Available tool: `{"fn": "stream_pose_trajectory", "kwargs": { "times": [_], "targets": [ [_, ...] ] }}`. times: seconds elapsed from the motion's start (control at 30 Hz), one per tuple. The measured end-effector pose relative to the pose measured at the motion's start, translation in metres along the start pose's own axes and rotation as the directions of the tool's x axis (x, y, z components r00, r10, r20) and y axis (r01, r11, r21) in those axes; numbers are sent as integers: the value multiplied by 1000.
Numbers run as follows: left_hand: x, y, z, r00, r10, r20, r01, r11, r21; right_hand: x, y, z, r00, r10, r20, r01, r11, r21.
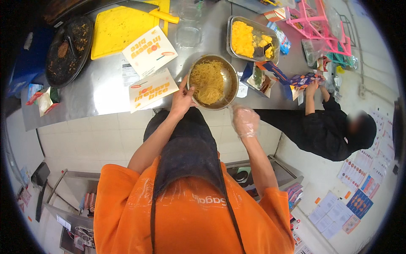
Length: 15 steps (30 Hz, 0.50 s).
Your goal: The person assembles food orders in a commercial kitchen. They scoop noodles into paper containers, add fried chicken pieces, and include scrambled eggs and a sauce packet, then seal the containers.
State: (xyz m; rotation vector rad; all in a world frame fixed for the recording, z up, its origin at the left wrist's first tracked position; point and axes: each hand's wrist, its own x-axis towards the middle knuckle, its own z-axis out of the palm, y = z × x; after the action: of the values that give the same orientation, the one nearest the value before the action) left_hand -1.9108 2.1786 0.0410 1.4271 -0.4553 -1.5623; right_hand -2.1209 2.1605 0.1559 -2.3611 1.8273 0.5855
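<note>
A round metal bowl (228, 76) stands at the front edge of the steel counter, with cooked yellow noodles (207, 82) inside. Bare and closed on the bowl's left rim is my left hand (182, 101), thumb on the inner side. Just off the bowl's lower right rim, my right hand (245, 121) wears a clear plastic glove. Its fingers are curled in, slightly blurred, and anything inside them is hidden. Left of the bowl lie two white printed cartons (153, 89). To its right is an open dark blue food box (253, 80) with filling showing.
A clear tub (231, 40) of yellow food sits behind the bowl. Back left are a yellow cutting board (114, 36), a knife (165, 16) and a dark oval pan (53, 70). A co-worker (325, 127) at right handles another box (302, 80). Pink racks (313, 23) stand behind.
</note>
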Motion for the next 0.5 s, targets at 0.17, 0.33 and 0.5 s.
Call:
{"fn": "stream_pose_trajectory", "kwargs": {
  "times": [0.17,0.33,0.5],
  "targets": [
    [1,-2,-9,998,-36,45,33,998,61,-7,19,-22,991,118,-60,-113,991,73],
    [0,7,-13,992,-25,127,0,981,194,71,23,-3,971,176,163,-203,965,167],
    [2,14,-9,992,26,120,-53,973,225,122,20,30,937,-281,208,109,799,591]
  ]
}}
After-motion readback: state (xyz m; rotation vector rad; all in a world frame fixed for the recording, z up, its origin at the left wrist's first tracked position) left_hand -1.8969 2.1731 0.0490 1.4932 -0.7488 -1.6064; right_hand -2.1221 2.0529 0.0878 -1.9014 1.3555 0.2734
